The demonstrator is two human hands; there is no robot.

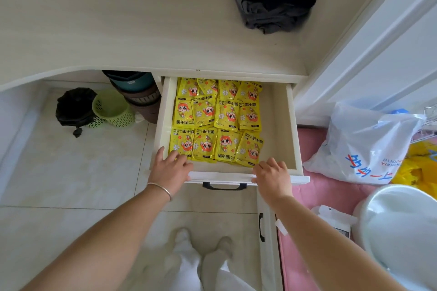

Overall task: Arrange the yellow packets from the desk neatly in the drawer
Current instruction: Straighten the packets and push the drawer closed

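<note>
Both hands rest on the drawer (292,125) front rail: left hand (170,168) with fingers spread, touching the nearest yellow packets (216,123); right hand (272,173) loosely curled over the rail. Pushing the drawer shut could ruck those overlapping rows; the bench (118,30) behind holds none.

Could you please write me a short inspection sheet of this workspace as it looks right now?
Surface: desk top carries no yellow packets.
Job's things: yellow packets lie in rows filling the left part of the open drawer.
Clutter: dark clothes piled on the desk.
Grippers: left hand rests on the drawer's front edge, fingers touching the nearest packets; right hand rests on the front edge.
Cables: nothing seen.
Surroundings: green basket and stacked pots under the desk; white plastic bag on the right.
</note>
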